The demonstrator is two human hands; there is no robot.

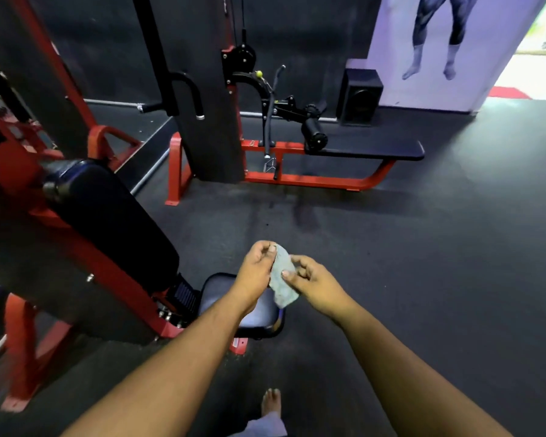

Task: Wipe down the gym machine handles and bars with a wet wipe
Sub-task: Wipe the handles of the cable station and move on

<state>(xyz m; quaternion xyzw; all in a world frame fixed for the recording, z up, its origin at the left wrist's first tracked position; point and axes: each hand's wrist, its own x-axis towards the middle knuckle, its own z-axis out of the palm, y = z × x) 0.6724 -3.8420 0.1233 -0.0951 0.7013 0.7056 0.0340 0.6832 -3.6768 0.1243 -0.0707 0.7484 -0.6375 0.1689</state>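
Observation:
A grey wet wipe [283, 279] hangs between both hands at the centre of the view, above a small black seat [252, 313]. My left hand [255, 269] pinches its upper end and my right hand [309, 282] pinches its right side with thumb and fingers. A red and black gym machine with a long black back pad [108, 216] stands to the left. Farther back, a cable machine has a curved black handle [188, 89], a hanging black bar [267, 121] and a black roller pad [314, 134].
A black bench on a red frame [369, 149] extends right from the cable machine. A black speaker [360, 96] stands against the far wall beside a poster. Dark rubber floor spreads to the right and front. My bare foot [271, 402] shows at the bottom.

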